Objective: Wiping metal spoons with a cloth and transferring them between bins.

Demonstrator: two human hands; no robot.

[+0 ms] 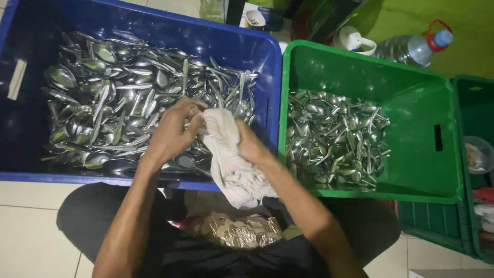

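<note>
My left hand (172,131) and my right hand (251,146) meet over the near right corner of a blue crate (226,44). Both grip a crumpled white cloth (231,162) that hangs down between them. My left fingers are pinched into the cloth's top; whether a piece of cutlery is inside the fold is hidden. The blue crate holds a heap of metal spoons and forks (113,98). To its right stands a green crate (370,77) with a smaller pile of spoons (334,136).
A second green crate (476,103) with small items stands at the far right. A clear water bottle with a red cap ring (411,47) and a white cup (355,40) sit behind the green crate. A crinkled bag (239,231) lies on my lap. The floor is pale tile.
</note>
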